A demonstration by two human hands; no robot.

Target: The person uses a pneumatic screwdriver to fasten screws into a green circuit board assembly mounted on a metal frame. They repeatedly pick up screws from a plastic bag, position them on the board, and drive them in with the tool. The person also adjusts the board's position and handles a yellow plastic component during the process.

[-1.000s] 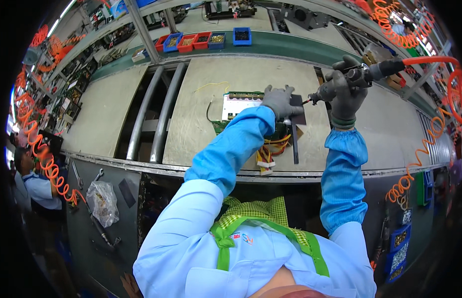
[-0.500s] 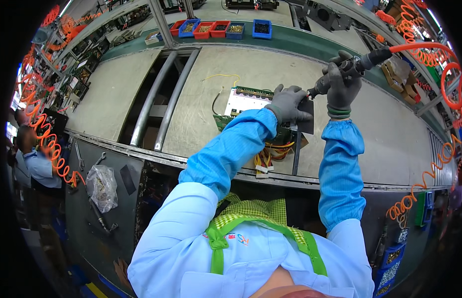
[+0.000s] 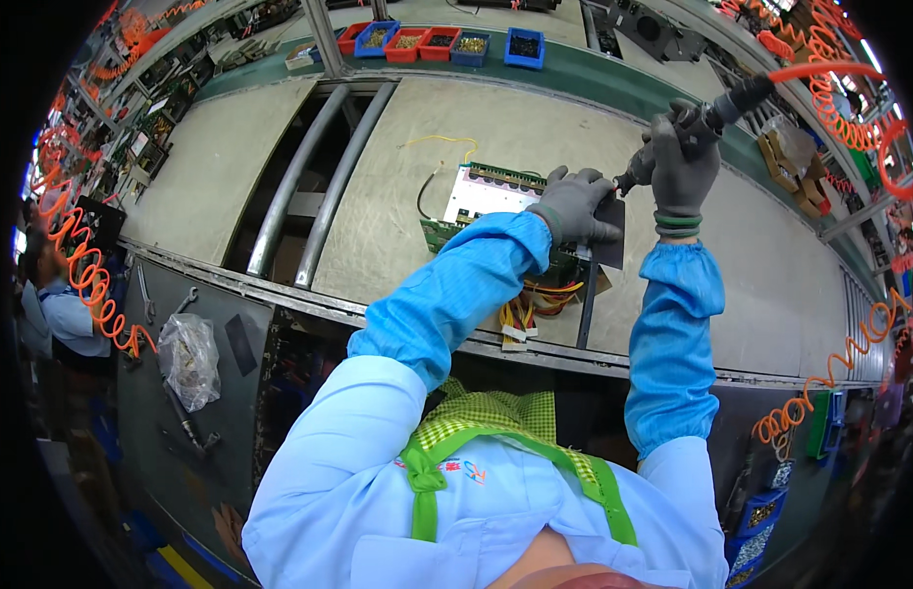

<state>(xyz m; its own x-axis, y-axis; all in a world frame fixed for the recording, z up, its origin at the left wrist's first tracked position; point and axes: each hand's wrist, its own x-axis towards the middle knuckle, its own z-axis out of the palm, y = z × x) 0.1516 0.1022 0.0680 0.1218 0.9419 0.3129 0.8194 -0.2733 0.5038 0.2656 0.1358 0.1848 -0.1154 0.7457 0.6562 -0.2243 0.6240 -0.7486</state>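
In the head view, the right hand (image 3: pixel 684 167), in a grey knitted glove, is gripping a dark, cylindrical power screwdriver (image 3: pixel 733 103), its fingers wrapping the body. A smooth orange plastic hose (image 3: pixel 827 71) is trailing from the rear end. The left hand (image 3: pixel 576 208), gloved alike, is resting on the right part of a boxy electronic assembly with a green circuit board and flat white panel (image 3: pixel 476 193); its fingers are spreading, though whether they are pinching anything cannot be told. A thin, matt dark plate (image 3: pixel 610 239) is lying beneath and beside that hand. Yellow and red flexible wires (image 3: pixel 523 312) are bunching at the assembly's near side, and all of this is sitting on a scuffed, pale worktop (image 3: pixel 392 231).

The screwdriver is pointing down and leftward, its long axis slanting from upper right to lower left, its tip ending just beside the left fingertips. The assembly's long axis is running roughly left to right, dipping slightly rightward.
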